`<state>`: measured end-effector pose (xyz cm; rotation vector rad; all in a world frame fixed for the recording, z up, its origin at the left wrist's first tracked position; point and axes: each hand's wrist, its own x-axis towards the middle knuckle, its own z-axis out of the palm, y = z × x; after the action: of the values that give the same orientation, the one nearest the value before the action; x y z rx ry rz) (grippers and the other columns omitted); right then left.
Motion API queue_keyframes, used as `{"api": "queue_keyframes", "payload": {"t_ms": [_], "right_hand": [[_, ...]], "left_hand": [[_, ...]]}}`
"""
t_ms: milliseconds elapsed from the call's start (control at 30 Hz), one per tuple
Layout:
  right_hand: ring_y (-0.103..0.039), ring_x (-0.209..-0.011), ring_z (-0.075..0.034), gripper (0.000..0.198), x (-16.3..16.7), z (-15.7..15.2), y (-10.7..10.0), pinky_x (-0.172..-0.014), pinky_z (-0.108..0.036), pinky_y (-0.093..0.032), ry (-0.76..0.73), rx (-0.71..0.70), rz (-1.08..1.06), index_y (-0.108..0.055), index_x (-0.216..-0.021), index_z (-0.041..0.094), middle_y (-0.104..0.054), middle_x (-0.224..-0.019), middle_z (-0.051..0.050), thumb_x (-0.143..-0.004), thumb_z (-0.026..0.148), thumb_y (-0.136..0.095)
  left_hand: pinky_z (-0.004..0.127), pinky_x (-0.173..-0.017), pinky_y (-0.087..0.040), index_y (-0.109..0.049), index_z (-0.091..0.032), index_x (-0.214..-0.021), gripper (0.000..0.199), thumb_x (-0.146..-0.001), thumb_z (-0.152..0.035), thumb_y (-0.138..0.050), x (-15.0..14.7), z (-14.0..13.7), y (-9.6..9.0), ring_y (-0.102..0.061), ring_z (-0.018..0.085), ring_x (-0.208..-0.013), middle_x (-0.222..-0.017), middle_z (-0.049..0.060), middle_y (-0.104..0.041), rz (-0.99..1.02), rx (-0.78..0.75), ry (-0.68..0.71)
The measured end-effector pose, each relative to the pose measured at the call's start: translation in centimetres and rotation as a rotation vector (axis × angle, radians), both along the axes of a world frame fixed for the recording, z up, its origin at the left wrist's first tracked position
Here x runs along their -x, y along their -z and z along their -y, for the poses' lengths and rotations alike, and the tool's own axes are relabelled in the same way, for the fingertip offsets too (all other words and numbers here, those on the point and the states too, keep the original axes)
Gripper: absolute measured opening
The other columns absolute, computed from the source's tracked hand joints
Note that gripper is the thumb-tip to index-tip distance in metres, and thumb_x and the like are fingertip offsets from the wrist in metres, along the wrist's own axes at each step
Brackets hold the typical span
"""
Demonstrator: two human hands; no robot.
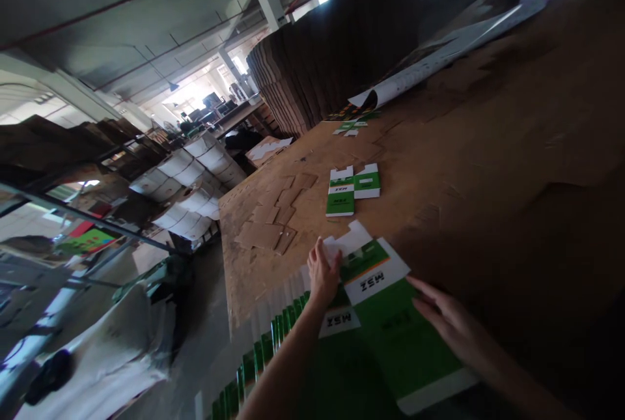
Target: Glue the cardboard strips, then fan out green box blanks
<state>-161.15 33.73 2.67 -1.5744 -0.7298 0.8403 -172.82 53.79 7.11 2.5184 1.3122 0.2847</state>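
A green and white flat carton (395, 322) with an orange stripe and upside-down black lettering lies tilted in front of me. My left hand (325, 273) is closed at its upper left, thumb and fingers pinching near the white flaps. My right hand (442, 312) grips the carton's right edge, thumb and fingers to either side of it. Under the carton, another green and white carton (339, 322) shows in part. A row of green cartons with clear edges (263, 351) runs beside my left forearm, which partly covers it.
Two small green and white cartons (340, 192) lie farther along the brown table (405, 146). Cut cardboard pieces (278, 211) lie to their left. A tall cardboard stack (312, 68) stands behind. Large white rolls (190, 179) and a shelf rail (92, 218) are at the left.
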Motion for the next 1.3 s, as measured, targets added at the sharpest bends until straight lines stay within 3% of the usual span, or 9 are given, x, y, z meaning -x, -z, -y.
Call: {"api": "queue_keyframes", "payload": {"t_ms": [67,200,333,500,633,733,900,1100,1300], "right_hand": [[-0.058,-0.121,-0.031,0.068,2.6,-0.6,0.2,-0.100,-0.044,-0.047,-0.088,-0.013,-0.104,-0.063,-0.125,0.014,-0.067,-0.125,-0.015,-0.078,0.061,-0.046],[-0.069,-0.100,-0.030,0.052,4.9,0.4,2.1,-0.091,-0.042,-0.053,-0.266,0.069,-0.224,-0.074,-0.090,0.021,-0.077,-0.100,-0.009,-0.072,0.067,-0.055],[-0.070,-0.058,-0.028,0.052,2.2,3.6,5.6,-0.054,-0.036,-0.056,-0.027,0.332,-0.359,-0.061,-0.054,0.024,-0.071,-0.057,-0.011,-0.072,0.072,-0.048],[-0.073,-0.078,-0.032,0.037,-0.3,4.8,5.5,-0.070,-0.037,-0.058,0.245,0.272,-0.005,-0.067,-0.069,0.025,-0.077,-0.075,-0.010,-0.073,0.058,-0.052],[-0.068,-0.105,-0.032,0.043,1.9,2.7,5.5,-0.092,-0.041,-0.053,0.011,0.062,0.248,-0.076,-0.098,0.023,-0.074,-0.110,-0.011,-0.080,0.053,-0.051],[-0.054,-0.125,-0.032,0.059,3.4,1.4,8.0,-0.104,-0.044,-0.044,-0.123,-0.025,0.294,-0.072,-0.115,0.020,-0.058,-0.136,-0.013,-0.081,0.063,-0.049],[-0.048,-0.131,-0.032,0.066,3.3,1.1,11.3,-0.107,-0.046,-0.040,-0.201,-0.028,0.320,-0.066,-0.125,0.024,-0.050,-0.143,-0.012,-0.082,0.070,-0.044],[-0.047,-0.131,-0.030,0.053,2.7,1.4,9.8,-0.107,-0.046,-0.040,-0.288,0.022,0.345,-0.064,-0.126,0.024,-0.050,-0.143,-0.012,-0.086,0.054,-0.049],[-0.040,-0.134,-0.042,0.065,-2.2,3.2,11.5,-0.102,-0.066,-0.036,-0.114,0.144,0.842,-0.054,-0.136,0.030,-0.045,-0.148,-0.015,-0.073,0.040,-0.063]], "left_hand": [[0.049,-0.112,-0.026,-0.038,-0.026,-0.142,0.060,-0.087,-0.037,-0.057,-0.2,0.7,0.1,-0.029,0.030,-0.139,-0.150,0.010,-0.037,-0.057,-0.095,0.055],[0.050,-0.112,-0.023,-0.067,-0.030,-0.107,0.022,-0.088,-0.032,-0.058,-0.1,2.0,1.0,-0.031,0.028,-0.137,-0.143,0.000,-0.049,-0.203,-0.055,0.377],[0.043,-0.102,-0.035,-0.072,-0.027,-0.088,0.016,-0.089,-0.031,-0.056,0.7,1.6,1.1,-0.048,0.025,-0.119,-0.121,-0.001,-0.067,-0.218,-0.004,0.431],[0.034,-0.092,-0.041,-0.071,-0.024,-0.093,0.026,-0.094,-0.028,-0.046,1.0,0.6,0.3,-0.059,0.021,-0.096,-0.097,0.002,-0.073,-0.272,0.015,0.409],[0.033,-0.086,-0.043,-0.070,-0.023,-0.103,0.044,-0.100,-0.030,-0.027,0.8,0.5,0.3,-0.060,0.022,-0.094,-0.096,0.004,-0.073,-0.272,0.053,0.317],[0.033,-0.090,-0.042,-0.072,-0.026,-0.100,0.036,-0.096,-0.039,-0.039,0.9,0.7,0.3,-0.058,0.022,-0.098,-0.100,0.003,-0.072,-0.280,0.068,0.340],[0.039,-0.094,-0.040,-0.072,-0.031,-0.105,0.031,-0.081,-0.048,-0.062,1.2,0.8,0.3,-0.053,0.026,-0.107,-0.111,0.002,-0.067,-0.349,0.043,0.427],[0.039,-0.092,-0.040,-0.071,-0.029,-0.104,0.031,-0.083,-0.050,-0.061,1.0,1.0,0.4,-0.052,0.026,-0.105,-0.109,0.004,-0.065,-0.399,0.015,0.466],[0.040,-0.093,-0.039,-0.057,-0.032,-0.124,0.046,-0.081,-0.049,-0.063,0.9,1.0,0.6,-0.052,0.026,-0.106,-0.115,0.002,-0.063,-0.372,0.024,0.441]]}}
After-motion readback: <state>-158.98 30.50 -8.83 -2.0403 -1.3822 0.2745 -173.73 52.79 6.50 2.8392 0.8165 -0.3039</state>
